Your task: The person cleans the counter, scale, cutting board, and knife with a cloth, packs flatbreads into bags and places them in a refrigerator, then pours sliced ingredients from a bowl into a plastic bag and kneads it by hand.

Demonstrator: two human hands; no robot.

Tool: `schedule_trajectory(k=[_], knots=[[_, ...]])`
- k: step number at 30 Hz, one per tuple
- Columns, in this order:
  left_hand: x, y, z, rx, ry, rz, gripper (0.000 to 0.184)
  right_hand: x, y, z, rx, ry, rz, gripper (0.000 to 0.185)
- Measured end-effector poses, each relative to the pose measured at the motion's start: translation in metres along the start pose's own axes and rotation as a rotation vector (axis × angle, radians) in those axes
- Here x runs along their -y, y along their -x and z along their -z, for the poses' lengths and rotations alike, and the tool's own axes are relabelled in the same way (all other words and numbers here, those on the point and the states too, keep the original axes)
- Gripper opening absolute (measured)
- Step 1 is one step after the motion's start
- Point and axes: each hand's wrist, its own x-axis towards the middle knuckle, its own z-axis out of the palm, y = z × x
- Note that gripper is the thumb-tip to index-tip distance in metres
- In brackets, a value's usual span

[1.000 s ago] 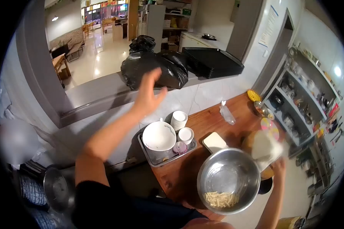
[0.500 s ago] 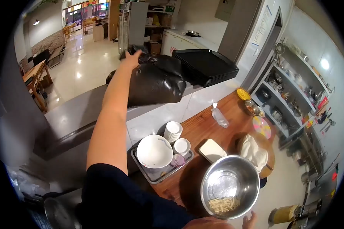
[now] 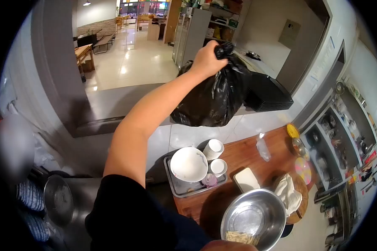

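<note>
My left hand (image 3: 209,60) is closed round the gathered neck of a black plastic bag (image 3: 211,98), at the ledge of the wall opening. The bag looks full and hangs below the fist, beside a stack of black trays (image 3: 268,92). My right hand is out of view. Below on the wooden table (image 3: 243,142) stands a large metal bowl (image 3: 255,217) with pale strips (image 3: 242,237) in it. A white cloth (image 3: 288,194) lies on a round wooden board (image 3: 301,201).
A metal tray (image 3: 184,188) holds a white bowl (image 3: 189,164), a small cup (image 3: 218,167) and a purple onion piece (image 3: 209,180). Stacked white cups (image 3: 214,148) stand beside them. Wall shelves (image 3: 335,138) are at right, plate stacks (image 3: 29,196) at lower left.
My left hand has reached the bag, closed on its neck and pulled it upright. The white cloth has been let go onto the board, and my right hand has left the view.
</note>
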Motion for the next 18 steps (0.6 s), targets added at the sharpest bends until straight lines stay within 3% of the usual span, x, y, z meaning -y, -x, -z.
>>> schedule_trajectory(k=[2,5,7,9,10,11,13,14,15,17,18], knots=[[-0.044,0.009,0.008,-0.038,0.24,-0.124,0.036,0.0,-0.013,-0.005,0.064,0.043,0.013,0.05],[-0.078,0.034,0.01,0.025,0.317,-0.166,0.034,-0.015,-0.039,0.003,0.209,0.145,0.115,0.043],[-0.109,0.052,0.013,-0.111,0.126,-0.251,0.034,-0.038,-0.027,0.003,0.3,0.128,0.201,0.039],[-0.113,0.071,0.013,0.042,0.353,0.062,0.034,-0.049,-0.012,-0.03,0.132,-0.343,0.045,0.025],[-0.118,0.078,0.028,0.287,0.631,0.403,0.031,-0.046,0.004,-0.051,0.03,-0.576,0.001,0.022],[-0.131,0.085,0.037,0.329,0.829,0.45,0.026,-0.021,0.008,-0.065,-0.014,-0.472,-0.057,0.017],[-0.112,0.113,0.047,0.372,0.919,0.514,0.023,0.02,0.034,-0.111,-0.122,-0.578,-0.039,0.014],[-0.111,0.132,0.05,0.367,0.884,0.655,0.026,0.036,0.058,-0.114,-0.023,-0.467,0.027,0.016],[-0.117,0.152,0.053,0.379,0.792,0.63,0.027,0.051,0.075,-0.122,0.043,-0.587,0.019,0.02],[-0.072,0.171,0.019,0.54,0.812,0.713,0.023,0.034,0.024,-0.129,0.132,-0.522,-0.052,0.038],[-0.066,0.193,0.03,0.597,0.844,0.7,0.022,0.051,0.053,-0.139,0.06,-0.497,-0.038,0.027]])
